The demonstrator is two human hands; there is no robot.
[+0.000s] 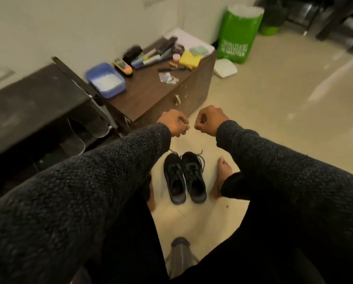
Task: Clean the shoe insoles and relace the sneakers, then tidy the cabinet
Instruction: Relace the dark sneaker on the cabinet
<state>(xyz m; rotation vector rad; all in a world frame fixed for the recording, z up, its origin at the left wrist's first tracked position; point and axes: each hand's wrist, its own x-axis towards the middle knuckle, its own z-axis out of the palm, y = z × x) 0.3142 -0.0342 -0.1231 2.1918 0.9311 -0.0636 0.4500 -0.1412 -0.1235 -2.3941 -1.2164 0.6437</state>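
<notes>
**Above the floor, two curled hands over a pair of sneakers**

Against the wall stood a dark shoe cabinet (34,103), with a brown counter (151,89) beside it carrying a blue tub (105,79) and small items. On the floor (274,111) the black sneakers (185,177) lay side by side, laces loose. Left hand (174,123) and right hand (209,119) were both clenched; whether they pinched anything could not be told.

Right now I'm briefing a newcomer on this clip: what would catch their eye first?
Two dark-sleeved arms fill the view, the left hand and right hand curled close together at centre. Below them a pair of black sneakers stands side by side on the pale floor. A bright green bag stands against the far wall.
</notes>
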